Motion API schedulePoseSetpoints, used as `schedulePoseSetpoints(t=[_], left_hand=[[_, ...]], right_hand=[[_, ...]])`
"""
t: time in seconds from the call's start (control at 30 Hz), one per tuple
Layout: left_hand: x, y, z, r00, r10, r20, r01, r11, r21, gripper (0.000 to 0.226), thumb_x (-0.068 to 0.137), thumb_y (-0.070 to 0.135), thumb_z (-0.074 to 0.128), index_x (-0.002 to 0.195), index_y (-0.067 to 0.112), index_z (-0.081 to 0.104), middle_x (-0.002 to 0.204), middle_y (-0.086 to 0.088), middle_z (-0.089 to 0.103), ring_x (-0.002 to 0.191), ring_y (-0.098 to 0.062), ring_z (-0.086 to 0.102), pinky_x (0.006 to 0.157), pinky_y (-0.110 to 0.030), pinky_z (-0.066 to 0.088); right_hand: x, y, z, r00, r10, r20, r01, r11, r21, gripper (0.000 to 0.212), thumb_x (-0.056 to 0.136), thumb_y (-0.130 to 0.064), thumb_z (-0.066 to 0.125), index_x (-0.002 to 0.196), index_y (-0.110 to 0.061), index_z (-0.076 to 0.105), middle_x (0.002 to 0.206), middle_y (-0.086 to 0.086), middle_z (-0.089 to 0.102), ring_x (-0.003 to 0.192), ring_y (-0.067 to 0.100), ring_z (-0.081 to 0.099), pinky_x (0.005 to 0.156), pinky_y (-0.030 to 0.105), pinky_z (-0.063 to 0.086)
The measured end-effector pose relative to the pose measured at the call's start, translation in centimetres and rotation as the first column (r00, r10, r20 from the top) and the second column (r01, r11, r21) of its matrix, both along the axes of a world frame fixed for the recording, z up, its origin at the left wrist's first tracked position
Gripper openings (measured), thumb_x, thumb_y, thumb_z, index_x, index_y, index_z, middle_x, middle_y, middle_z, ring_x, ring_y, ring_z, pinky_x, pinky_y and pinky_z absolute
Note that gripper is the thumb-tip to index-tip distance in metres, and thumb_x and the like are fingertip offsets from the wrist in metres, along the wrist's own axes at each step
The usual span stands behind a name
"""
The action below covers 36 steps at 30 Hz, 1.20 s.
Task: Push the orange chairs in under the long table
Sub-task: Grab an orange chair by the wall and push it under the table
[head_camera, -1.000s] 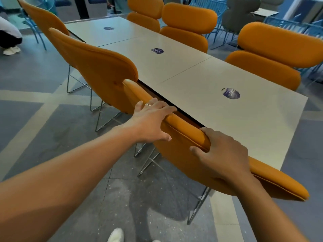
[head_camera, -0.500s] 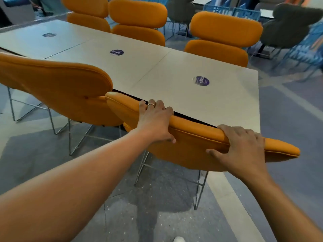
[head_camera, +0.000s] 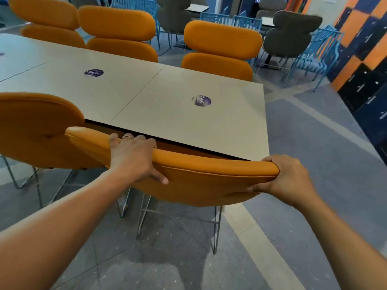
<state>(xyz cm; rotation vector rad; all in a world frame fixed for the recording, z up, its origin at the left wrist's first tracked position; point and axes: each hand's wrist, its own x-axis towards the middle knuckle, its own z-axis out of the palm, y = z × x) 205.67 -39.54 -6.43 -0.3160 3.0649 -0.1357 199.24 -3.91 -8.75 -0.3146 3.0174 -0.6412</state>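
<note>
Fingers (head_camera: 144, 141) of the left hand (head_camera: 134, 158) are curled over the top edge of the orange chair (head_camera: 199, 183), which is gripped at its right end by the right hand (head_camera: 287, 176). Just beyond the knuckles, the near edge of the long table (head_camera: 178, 118) is seen. A second orange chair (head_camera: 37, 130) is overlapped just left of the fingers.

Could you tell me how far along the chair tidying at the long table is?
Done, apparently: the three far chairs and the near left chair sit close against the long table. In hand: the left hand and right hand have a grip on the end chair, its backrest nearly at the table edge. Left: possibly a last nudge; further left is out of view.
</note>
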Motion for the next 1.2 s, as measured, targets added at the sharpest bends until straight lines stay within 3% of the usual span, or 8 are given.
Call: schedulePoseSetpoints(t=[0.17, 0.33, 0.53, 0.83, 1.2], left_hand=[[-0.4, 0.2, -0.1, 1.000, 0.006, -0.008, -0.006, 1.000, 0.000, 0.092, 0.037, 0.094, 0.058, 0.109, 0.037, 0.053, 0.107, 0.005, 0.058, 0.111, -0.027, 0.050, 0.099, -0.053, 0.028], [0.4, -0.2, -0.5, 0.994, -0.036, -0.104, 0.038, 0.999, 0.015, 0.090, 0.040, 0.092, 0.057, 0.106, 0.032, 0.055, 0.103, 0.004, 0.059, 0.108, -0.027, 0.050, 0.099, -0.051, 0.027], [0.7, -1.2, -0.9, 0.977, -0.086, -0.197, 0.091, 0.996, 0.019, 0.096, 0.035, 0.097, 0.035, 0.098, 0.029, 0.058, 0.095, 0.004, 0.061, 0.101, -0.028, 0.053, 0.094, -0.050, 0.029], [0.6, -6.7, -0.4, 0.979, -0.160, -0.130, 0.170, 0.983, 0.071, 0.081, 0.036, 0.088, 0.065, 0.097, 0.036, 0.055, 0.093, 0.011, 0.056, 0.097, -0.021, 0.050, 0.095, -0.046, 0.029], [0.7, -8.1, -0.6, 0.968, -0.187, -0.170, 0.202, 0.976, 0.078, 0.078, 0.036, 0.088, 0.064, 0.094, 0.037, 0.057, 0.093, 0.010, 0.057, 0.099, -0.023, 0.050, 0.096, -0.048, 0.026]], right_hand=[[-1.4, 1.0, -0.4, 0.998, 0.040, 0.039, -0.039, 0.999, -0.025, 0.082, 0.039, -0.082, 0.079, 0.106, -0.039, 0.063, 0.095, -0.015, 0.064, 0.089, 0.011, 0.059, 0.074, 0.036, 0.056], [-0.8, 0.9, -1.0, 0.998, 0.034, -0.049, -0.035, 0.999, -0.034, 0.081, 0.039, -0.089, 0.070, 0.104, -0.039, 0.064, 0.093, -0.015, 0.064, 0.088, 0.010, 0.059, 0.072, 0.034, 0.054], [-0.4, 0.0, -1.0, 0.997, -0.014, -0.071, 0.009, 0.998, -0.063, 0.086, 0.034, -0.094, 0.064, 0.099, -0.037, 0.065, 0.089, -0.014, 0.064, 0.086, 0.014, 0.061, 0.073, 0.037, 0.055], [4.3, -4.5, -2.0, 0.983, -0.071, -0.170, 0.061, 0.996, -0.066, 0.083, 0.036, -0.100, 0.052, 0.095, -0.042, 0.054, 0.088, -0.015, 0.058, 0.084, 0.014, 0.058, 0.076, 0.042, 0.055], [5.1, -6.0, -2.2, 0.981, -0.134, -0.142, 0.128, 0.990, -0.050, 0.092, 0.035, -0.103, 0.049, 0.102, -0.041, 0.057, 0.095, -0.016, 0.060, 0.091, 0.013, 0.055, 0.081, 0.049, 0.055]])
